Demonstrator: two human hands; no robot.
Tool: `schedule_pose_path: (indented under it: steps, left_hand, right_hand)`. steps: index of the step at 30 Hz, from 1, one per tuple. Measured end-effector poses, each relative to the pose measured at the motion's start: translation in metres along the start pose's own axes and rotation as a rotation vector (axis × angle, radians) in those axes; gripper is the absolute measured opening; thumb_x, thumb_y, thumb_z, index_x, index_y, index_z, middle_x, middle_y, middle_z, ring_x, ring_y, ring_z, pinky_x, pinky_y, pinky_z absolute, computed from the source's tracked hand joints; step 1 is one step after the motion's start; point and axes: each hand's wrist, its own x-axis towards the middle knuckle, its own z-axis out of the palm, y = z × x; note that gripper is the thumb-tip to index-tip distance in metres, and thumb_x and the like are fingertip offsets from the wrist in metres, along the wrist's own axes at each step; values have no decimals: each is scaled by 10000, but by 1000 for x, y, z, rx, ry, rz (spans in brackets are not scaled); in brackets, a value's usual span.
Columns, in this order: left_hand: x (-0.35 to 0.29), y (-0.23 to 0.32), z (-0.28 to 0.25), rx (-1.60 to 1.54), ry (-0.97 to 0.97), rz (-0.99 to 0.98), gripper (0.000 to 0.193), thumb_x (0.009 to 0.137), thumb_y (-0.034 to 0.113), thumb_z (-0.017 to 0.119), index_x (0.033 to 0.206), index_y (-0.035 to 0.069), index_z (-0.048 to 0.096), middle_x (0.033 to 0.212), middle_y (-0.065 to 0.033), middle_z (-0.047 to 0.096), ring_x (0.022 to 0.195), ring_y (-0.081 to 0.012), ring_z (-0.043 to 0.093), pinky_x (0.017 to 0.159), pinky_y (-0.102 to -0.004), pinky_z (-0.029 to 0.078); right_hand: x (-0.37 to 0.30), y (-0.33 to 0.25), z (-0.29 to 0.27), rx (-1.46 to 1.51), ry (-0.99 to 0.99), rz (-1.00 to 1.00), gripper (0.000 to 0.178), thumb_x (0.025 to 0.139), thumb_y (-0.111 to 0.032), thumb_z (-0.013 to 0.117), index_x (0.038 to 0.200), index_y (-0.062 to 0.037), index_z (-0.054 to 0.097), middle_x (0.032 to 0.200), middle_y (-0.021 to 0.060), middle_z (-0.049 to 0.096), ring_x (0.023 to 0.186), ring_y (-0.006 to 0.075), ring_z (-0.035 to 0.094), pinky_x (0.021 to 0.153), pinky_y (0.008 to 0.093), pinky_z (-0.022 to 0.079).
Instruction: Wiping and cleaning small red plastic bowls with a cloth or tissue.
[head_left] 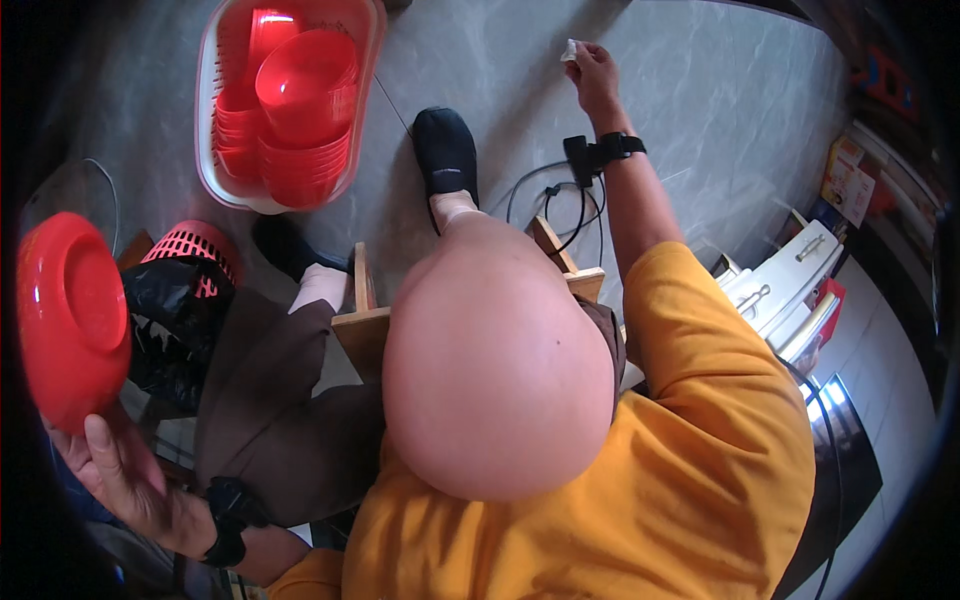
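Note:
At the far left, my left hand point(120, 475) grips a glossy red bowl point(98, 290) near its lower edge. The bowl is tipped so that its ringed base faces right; the fingers behind it are partly hidden. My right arm reaches out over the floor at the upper right. Its hand point(598, 78) pinches a small crumpled white piece point(570, 52), perhaps tissue, well apart from the bowl. A white-and-pink plastic basket point(206, 130) stands on the floor at the upper left. Inside it are stacks of red bowls point(308, 85).
A red slotted bin point(190, 240) lined with a black bag point(170, 300) stands beside my leg. Beneath me is a wooden stool point(360, 325). Black cables point(582, 215) hang near my right wrist. White drawers point(790, 275) stand at the right, on grey tile floor point(720, 90).

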Motion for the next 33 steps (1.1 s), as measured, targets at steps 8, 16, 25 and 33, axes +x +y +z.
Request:
schedule_pose_path:
  steps: [8, 16, 25, 33]
  left_hand:
    - [7, -1, -2, 25, -53, 28, 493, 957, 158, 556, 1401, 36, 380, 1337, -160, 509, 1256, -231, 494, 1111, -376, 345]
    - [13, -5, 1, 72, -68, 14, 500, 958, 186, 559, 1401, 39, 381, 1344, -157, 502, 1264, -232, 485, 1117, -376, 337]
    - [7, 6, 17, 137, 31, 32, 494, 955, 177, 556, 1396, 33, 387, 1343, -159, 501, 1265, -226, 483, 1115, -376, 333]
    - [19, -4, 23, -25, -102, 45, 459, 961, 123, 543, 1385, 21, 403, 1321, -143, 515, 1239, -211, 495, 1092, -370, 346]
  right_hand:
    - [2, 11, -37, 42, -148, 167, 230, 899, -203, 661, 1046, -35, 604, 838, 44, 622, 673, 123, 555, 567, 246, 440]
    - [-7, 37, 10, -609, 56, -204, 134, 847, -149, 658, 921, -39, 670, 891, 82, 679, 771, 210, 646, 714, 316, 515]
    - [-14, 36, 51, -866, 329, -488, 48, 782, -96, 665, 823, -72, 664, 832, 116, 652, 788, 308, 637, 741, 394, 508]
    - [-50, 44, 48, -971, -54, -763, 46, 758, -58, 607, 798, -78, 599, 854, 144, 588, 808, 372, 591, 664, 452, 487]
